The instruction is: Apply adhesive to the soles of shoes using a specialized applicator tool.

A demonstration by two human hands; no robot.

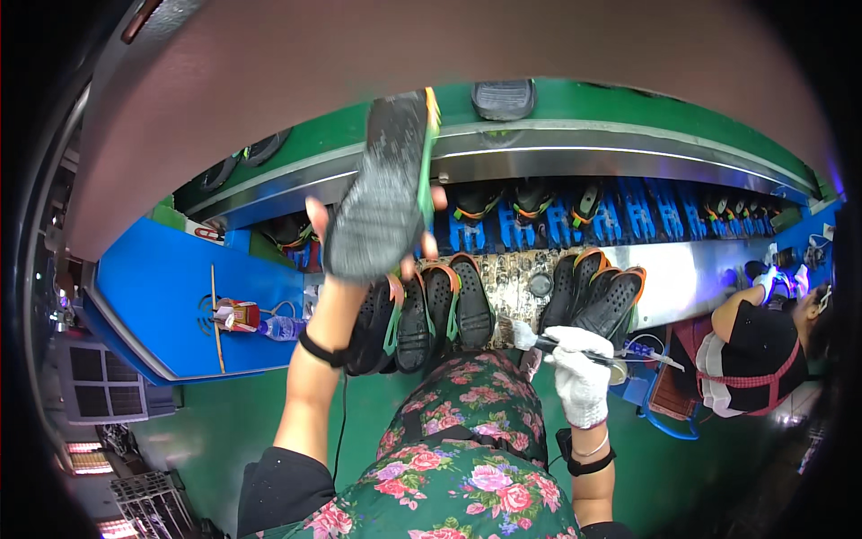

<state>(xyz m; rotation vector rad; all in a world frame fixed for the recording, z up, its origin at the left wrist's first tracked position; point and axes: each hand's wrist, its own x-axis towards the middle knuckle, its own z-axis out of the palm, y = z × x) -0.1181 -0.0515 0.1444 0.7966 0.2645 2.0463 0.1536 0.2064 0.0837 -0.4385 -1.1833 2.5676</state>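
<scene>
My bare left hand (318, 216) is wrapped round a black clog (377, 211) with an orange and green strap. The clog is raised in front of the bench, slightly blurred, and partly hides the palm. In a white knitted glove, my right hand (579, 375) grips a dark-handled brush (543, 342), its pale bristles pointing left. Several black clogs (413, 323) with green and orange straps stand on the bench beneath the raised one. Another group of black clogs (613, 301) stands just beyond my right hand.
A green conveyor belt (593, 112) behind a metal edge carries a black shoe (505, 99). Beneath it runs a blue rack (642, 216) holding clogs. On the blue table (171, 305) at left are a plastic bottle (281, 329) and a red box (238, 316). A co-worker (759, 346) sits at right.
</scene>
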